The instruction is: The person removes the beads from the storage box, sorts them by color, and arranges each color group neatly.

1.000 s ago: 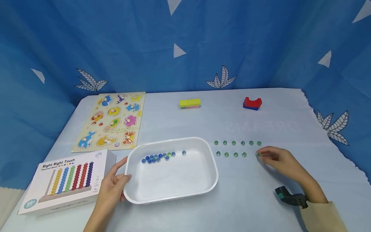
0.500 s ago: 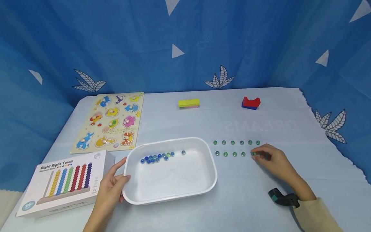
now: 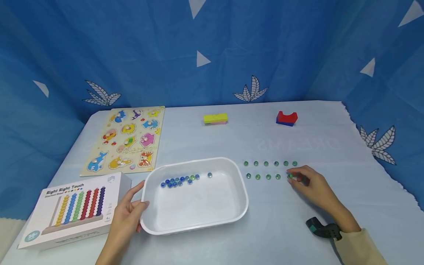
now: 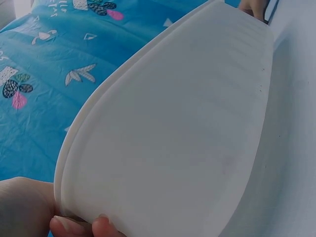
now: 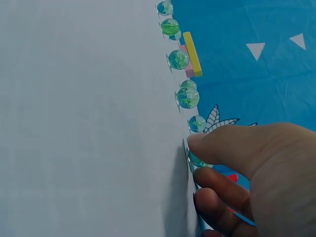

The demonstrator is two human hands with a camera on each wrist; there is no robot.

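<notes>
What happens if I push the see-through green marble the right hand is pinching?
The round, see-through green marble would likely roll, since it's ball-shaped and the pale, cloth-covered table looks flat. Its shiny, smooth surface may be slippery. It's probably light, being small enough for the right hand to pinch.

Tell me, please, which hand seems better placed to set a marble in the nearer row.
Probably the right hand: it pinches a marble in line with that row; the left hand grips the tub.
</notes>
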